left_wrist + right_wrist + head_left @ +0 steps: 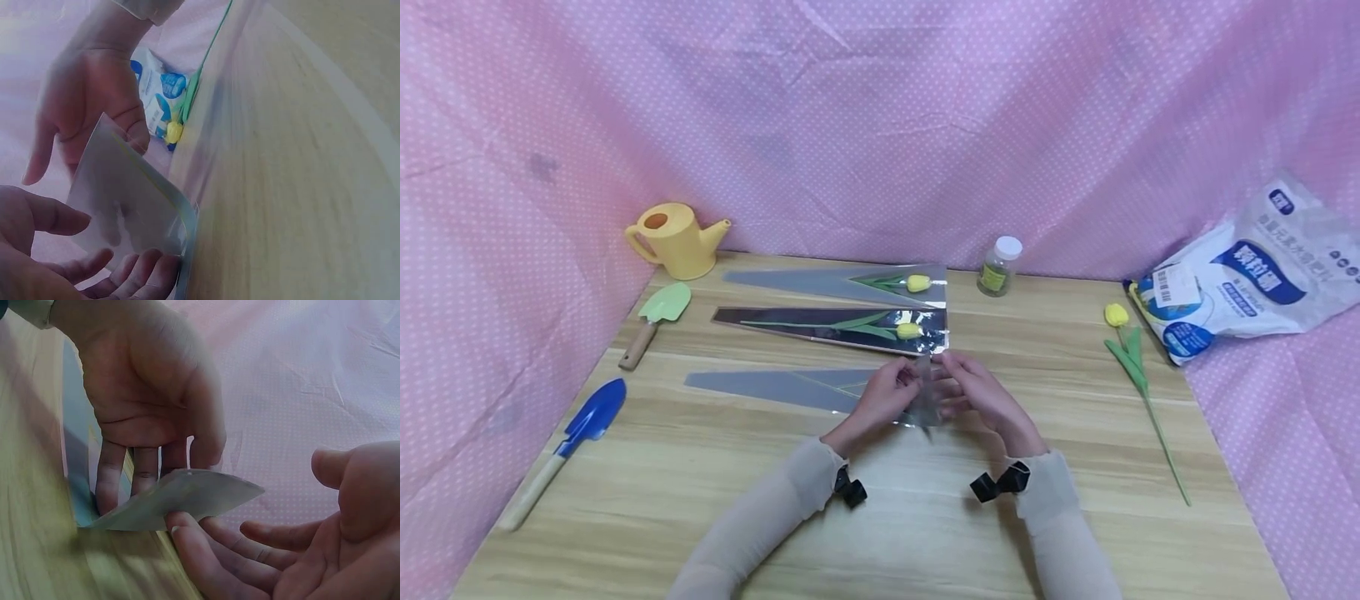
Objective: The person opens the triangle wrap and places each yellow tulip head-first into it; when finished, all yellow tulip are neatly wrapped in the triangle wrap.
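Note:
A clear tapered flower sleeve (760, 385) lies on the table, its wide end (134, 194) bent upward between the two hands. My left hand (883, 396) is at the left side of this raised end. Its lower fingers touch the film, while the thumb stays apart from them in the left wrist view. From the other side, my right hand (992, 398) touches the raised film (181, 500) with extended fingertips, thumb away. Just beyond lie a dark-backed sleeve (820, 327) with a yellow tulip (908, 331) and a clear sleeve (790, 282) with another tulip (917, 283).
At left are a yellow watering can (679, 242), a green trowel (666, 304) and a blue trowel (597, 410). A white-capped jar (998, 268) stands at the back. To the right lie a loose yellow tulip (1138, 375) and a white printed bag (1247, 275).

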The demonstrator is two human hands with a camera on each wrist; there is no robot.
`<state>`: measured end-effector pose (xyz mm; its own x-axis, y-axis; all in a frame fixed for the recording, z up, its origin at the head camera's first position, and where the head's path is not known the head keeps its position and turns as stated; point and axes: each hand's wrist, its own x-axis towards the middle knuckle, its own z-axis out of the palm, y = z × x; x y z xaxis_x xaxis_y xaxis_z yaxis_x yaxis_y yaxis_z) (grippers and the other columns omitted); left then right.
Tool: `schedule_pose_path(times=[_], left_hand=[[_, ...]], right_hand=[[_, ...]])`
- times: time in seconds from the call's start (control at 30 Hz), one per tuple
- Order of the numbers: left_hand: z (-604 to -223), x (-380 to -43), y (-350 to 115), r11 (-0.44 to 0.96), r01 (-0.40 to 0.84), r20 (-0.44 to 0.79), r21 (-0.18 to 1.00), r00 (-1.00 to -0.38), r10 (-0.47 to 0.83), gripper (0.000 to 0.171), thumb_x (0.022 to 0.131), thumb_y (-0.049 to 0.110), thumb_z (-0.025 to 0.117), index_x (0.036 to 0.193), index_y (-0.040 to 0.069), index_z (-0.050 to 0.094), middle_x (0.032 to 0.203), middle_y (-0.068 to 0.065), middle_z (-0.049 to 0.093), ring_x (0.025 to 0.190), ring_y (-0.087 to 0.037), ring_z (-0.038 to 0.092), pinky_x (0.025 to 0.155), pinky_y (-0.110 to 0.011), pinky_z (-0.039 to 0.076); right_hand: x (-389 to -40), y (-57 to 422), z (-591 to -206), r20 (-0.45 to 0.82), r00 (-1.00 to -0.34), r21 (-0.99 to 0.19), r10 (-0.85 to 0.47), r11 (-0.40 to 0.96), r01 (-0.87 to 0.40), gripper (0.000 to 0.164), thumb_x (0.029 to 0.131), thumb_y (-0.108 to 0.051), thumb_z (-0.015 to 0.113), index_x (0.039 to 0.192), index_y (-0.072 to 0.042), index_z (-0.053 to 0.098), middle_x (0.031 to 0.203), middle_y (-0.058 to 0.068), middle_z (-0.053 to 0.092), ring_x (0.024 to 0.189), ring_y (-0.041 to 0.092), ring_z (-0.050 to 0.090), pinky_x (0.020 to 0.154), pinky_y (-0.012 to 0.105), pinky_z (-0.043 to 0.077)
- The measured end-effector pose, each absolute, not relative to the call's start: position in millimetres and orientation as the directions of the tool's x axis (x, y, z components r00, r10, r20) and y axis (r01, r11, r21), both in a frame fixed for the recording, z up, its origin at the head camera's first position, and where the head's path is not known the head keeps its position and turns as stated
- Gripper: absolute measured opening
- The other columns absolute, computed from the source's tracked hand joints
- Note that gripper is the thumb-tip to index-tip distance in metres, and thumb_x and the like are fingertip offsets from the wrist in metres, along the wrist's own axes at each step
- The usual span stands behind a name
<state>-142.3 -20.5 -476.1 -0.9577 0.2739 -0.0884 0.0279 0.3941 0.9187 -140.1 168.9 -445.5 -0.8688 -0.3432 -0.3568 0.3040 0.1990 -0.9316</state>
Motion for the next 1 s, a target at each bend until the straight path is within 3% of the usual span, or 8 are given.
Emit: schedule_pose_path(times=[0.17,0.5,0.77,1.0], left_hand=[[-475.6,-141.9,-19.0,0.372,0.000,-0.109,0.928,-0.956,0.272,0.019,0.093,0.019,0.062,0.104,0.004,0.064,0.099,-0.013,0.068,0.083,-0.017,0.060,0.073,-0.026,0.052],[-475.7,-140.0,-17.0,0.361,-0.017,-0.117,0.932,-0.959,0.258,0.024,0.091,0.028,0.065,0.104,0.007,0.066,0.096,-0.009,0.068,0.082,-0.015,0.058,0.073,-0.026,0.050],[-476.9,-138.8,-16.3,0.327,-0.048,-0.133,0.944,-0.961,0.242,0.018,0.090,0.020,0.065,0.101,0.006,0.066,0.094,-0.009,0.067,0.081,-0.015,0.057,0.070,-0.024,0.050],[-475.9,-138.5,-16.5,0.267,-0.090,-0.144,0.959,-0.971,0.189,0.013,0.089,0.011,0.063,0.095,0.000,0.068,0.096,-0.013,0.065,0.083,-0.017,0.056,0.071,-0.024,0.047]], right_hand=[[-137.5,169.4,-444.4,-0.361,-0.861,-0.932,-0.359,0.169,0.320,0.062,0.108,-0.046,0.033,0.152,-0.003,0.036,0.140,0.029,0.051,0.099,0.019,0.067,0.079,0.038,0.061],[-135.9,166.0,-443.2,-0.352,-0.850,-0.936,-0.392,0.120,0.332,0.063,0.107,-0.049,0.034,0.152,-0.006,0.037,0.145,0.028,0.049,0.118,0.039,0.065,0.087,0.043,0.061],[-134.3,162.9,-444.5,-0.357,-0.856,-0.933,-0.374,0.112,0.341,0.063,0.107,-0.049,0.035,0.151,-0.004,0.034,0.147,0.029,0.047,0.115,0.034,0.066,0.087,0.041,0.061],[-134.4,163.4,-448.3,-0.363,-0.849,-0.931,-0.384,0.115,0.346,0.063,0.107,-0.047,0.036,0.151,-0.002,0.032,0.149,0.030,0.043,0.121,0.040,0.062,0.091,0.044,0.060]])
